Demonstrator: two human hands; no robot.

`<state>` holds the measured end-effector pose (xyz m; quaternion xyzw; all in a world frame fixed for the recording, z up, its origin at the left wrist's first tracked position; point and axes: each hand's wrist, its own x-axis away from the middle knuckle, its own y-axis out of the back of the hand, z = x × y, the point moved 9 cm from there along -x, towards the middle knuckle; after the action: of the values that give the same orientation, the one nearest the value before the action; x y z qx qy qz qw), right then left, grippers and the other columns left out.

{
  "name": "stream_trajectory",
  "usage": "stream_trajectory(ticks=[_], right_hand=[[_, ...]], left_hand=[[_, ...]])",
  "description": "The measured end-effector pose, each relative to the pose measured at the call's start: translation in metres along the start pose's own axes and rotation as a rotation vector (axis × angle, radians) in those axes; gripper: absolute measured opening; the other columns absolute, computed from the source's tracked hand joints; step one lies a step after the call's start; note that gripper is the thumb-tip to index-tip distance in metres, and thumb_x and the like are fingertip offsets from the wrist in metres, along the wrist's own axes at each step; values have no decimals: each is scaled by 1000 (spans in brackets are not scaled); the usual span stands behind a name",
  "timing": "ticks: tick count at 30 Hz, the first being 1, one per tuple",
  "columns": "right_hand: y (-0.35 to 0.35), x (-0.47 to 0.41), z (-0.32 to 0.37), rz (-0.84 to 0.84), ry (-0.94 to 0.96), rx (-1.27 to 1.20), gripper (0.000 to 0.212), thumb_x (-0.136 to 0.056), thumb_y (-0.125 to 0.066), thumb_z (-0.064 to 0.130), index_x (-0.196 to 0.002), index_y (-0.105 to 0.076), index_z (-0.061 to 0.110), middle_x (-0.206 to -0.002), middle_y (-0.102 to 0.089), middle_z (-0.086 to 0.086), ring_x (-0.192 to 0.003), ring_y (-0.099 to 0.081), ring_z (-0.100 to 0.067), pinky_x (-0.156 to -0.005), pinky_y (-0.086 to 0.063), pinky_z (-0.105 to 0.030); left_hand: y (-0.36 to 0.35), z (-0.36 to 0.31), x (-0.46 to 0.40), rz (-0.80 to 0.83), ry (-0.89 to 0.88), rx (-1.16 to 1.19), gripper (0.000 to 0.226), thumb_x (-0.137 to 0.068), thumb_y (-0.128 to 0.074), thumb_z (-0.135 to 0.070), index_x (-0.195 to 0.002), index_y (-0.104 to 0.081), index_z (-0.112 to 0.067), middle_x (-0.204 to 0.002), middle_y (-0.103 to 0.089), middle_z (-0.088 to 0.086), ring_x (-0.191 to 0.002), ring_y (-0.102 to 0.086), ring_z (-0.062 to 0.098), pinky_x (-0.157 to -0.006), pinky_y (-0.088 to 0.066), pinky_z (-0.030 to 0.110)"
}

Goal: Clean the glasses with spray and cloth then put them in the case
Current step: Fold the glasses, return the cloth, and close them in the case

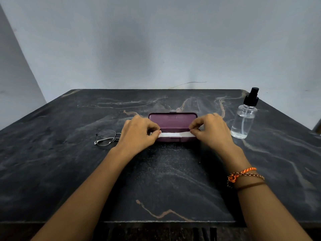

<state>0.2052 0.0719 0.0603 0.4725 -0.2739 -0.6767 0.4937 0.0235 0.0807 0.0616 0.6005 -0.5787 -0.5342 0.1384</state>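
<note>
No legible text, label, brand, number or sign appears in the head view. The purple case (pixel 172 120) carries a faint rectangular embossed mark near the far edge of its open lid; its content is too small and blurred to read. The clear spray bottle (pixel 244 119) at the right of the worktop (pixel 69 171) bears no readable label.

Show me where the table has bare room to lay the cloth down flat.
Bare table lies in front of the case, between both forearms. More lies behind the case toward the wall, and left of the glasses. It is crowded around the case: the left hand and right hand pinch the cloth there, spray bottle beside.
</note>
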Motion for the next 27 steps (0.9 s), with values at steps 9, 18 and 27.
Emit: stream_trajectory(ticks=[9,18,27], right_hand=[[4,-2,0,-130,27,-82,13,-81,-62,17,-87,-72,20,-81,-71,0,-86,-38,-14,-67,-32,-26],[21,8,18,-376,106,-212,12,-83,-61,15,-89,-72,18,-84,-71,3,-88,-41,-12,-58,-30,-21],[25,37,58,-575,300,-333,16,-74,-63,-1,-83,-71,10,-79,-69,-5,-77,-51,-23,-70,-32,-7]], left_hand=[[6,3,1,-107,6,115,12,-83,-64,-20,-84,-75,-15,-83,-73,2,-81,-58,19,-74,-44,29],[25,-1,4,-301,-32,167,13,-84,-64,-19,-81,-73,-10,-79,-72,4,-74,-62,22,-67,-53,38],[61,44,16,-530,210,162,15,-87,-60,-23,-94,-70,-15,-100,-66,3,-69,-54,15,-57,-37,21]])
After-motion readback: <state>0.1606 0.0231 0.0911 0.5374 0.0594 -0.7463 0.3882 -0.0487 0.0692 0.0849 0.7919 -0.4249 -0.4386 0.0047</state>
